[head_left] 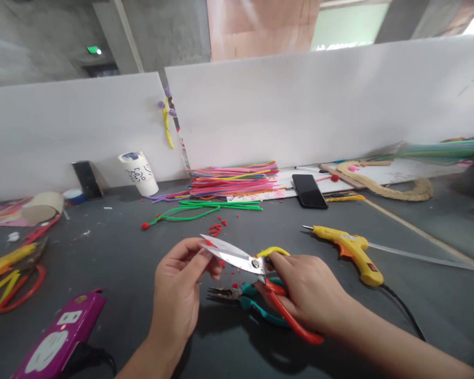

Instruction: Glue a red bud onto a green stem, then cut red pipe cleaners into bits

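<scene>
My right hand (304,289) is closed round the handles of a pair of scissors (237,258), one yellow and one red. The blades are parted and point left, their tips at my left fingertips. My left hand (181,284) pinches a small red fuzzy piece (209,243), which shows between the blades; most of it is hidden by the fingers. Red fuzzy snippets (216,229) lie scattered on the table just beyond the blades. Under the scissors rest needle-nose pliers (225,293) with teal handles, partly covered by my right hand.
A yellow glue gun (347,250) lies at right, its cord running toward me. Behind are green pipe cleaners (221,205), a pink bundle of pipe cleaners (233,181), a phone (308,190) and a white cup (139,173). A purple device (63,337) and more scissors (23,295) lie left.
</scene>
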Demonstrator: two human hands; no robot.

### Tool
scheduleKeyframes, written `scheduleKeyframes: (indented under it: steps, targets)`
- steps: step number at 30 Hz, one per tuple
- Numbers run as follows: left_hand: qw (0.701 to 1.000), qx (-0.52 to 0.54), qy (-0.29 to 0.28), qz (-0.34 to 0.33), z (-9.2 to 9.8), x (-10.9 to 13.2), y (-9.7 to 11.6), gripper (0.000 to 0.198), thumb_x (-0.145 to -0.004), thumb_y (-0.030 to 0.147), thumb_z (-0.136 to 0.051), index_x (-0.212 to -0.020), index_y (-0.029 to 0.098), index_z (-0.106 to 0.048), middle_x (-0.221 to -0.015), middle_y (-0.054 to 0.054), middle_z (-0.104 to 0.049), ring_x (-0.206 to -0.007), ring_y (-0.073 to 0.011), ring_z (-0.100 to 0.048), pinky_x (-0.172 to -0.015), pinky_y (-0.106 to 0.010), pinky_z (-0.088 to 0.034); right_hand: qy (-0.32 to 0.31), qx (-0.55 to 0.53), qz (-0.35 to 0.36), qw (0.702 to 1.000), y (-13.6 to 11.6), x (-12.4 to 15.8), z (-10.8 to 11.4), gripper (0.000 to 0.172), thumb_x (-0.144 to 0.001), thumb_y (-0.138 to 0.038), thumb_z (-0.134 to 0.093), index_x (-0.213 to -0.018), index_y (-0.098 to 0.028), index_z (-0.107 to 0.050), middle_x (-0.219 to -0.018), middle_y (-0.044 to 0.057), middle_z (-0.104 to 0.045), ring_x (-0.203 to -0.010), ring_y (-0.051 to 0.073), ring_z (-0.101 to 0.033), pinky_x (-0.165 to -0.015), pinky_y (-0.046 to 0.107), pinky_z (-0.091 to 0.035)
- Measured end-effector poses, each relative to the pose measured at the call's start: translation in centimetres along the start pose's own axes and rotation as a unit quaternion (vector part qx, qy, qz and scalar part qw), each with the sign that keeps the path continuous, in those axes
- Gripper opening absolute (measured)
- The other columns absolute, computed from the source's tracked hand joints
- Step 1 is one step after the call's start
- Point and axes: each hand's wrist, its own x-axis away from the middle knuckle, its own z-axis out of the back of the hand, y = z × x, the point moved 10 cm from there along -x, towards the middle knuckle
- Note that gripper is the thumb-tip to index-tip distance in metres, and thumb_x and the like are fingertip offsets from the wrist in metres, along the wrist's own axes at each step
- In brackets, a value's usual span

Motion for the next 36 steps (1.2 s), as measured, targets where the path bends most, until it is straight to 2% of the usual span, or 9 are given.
scheduleKeyframes:
  steps: [36]
  targets:
    - [0.999, 0.038, -0.003, 0.025, -0.15, -0.09, -0.53, 0.004, -0.07, 0.015, -0.064, -0.067, 0.014, -0.066, -0.053, 0.001, -0.063, -0.046, -0.0056, -0.054, -0.043, -0.012, -0.042, 0.002, 0.027, -0.002, 1.0, -0.4, -0.25, -0.21, 0.031, -0.082, -0.044, -0.041, -0.072, -0.017, -0.05, -0.054, 0.002, -0.059, -0.045, 0.016, -0.052, -0.046, 0.027, -0.016]
